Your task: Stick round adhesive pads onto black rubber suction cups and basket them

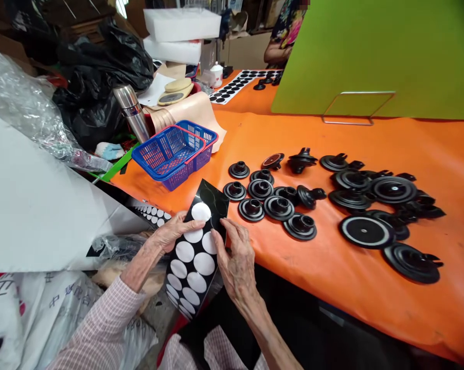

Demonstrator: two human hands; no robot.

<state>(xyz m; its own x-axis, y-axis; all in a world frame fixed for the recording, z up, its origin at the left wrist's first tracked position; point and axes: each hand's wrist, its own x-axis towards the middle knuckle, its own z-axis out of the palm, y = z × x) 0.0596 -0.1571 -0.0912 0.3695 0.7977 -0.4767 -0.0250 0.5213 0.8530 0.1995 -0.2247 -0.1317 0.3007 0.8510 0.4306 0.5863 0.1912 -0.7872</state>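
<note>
A black sheet with rows of round white stickers (196, 259) is held tilted at the table's front edge. My left hand (172, 231) grips the sheet's left edge, thumb across a white circle near the top. On the opposite side, my right hand (237, 259) pinches the right edge, its thumb beside another circle. The top end of the sheet is bare black where no white circles sit. Just beyond it, several small black round discs with raised hollow stems (252, 209) stand on the orange-covered table (251, 133).
Larger black discs (365, 231) lie in a heap on the right. A blue and purple basket (174, 154) stands at the left, near a steel thermos (131, 110). A green board (378, 56) rises at the back; another person's arm (276, 54) shows beside it.
</note>
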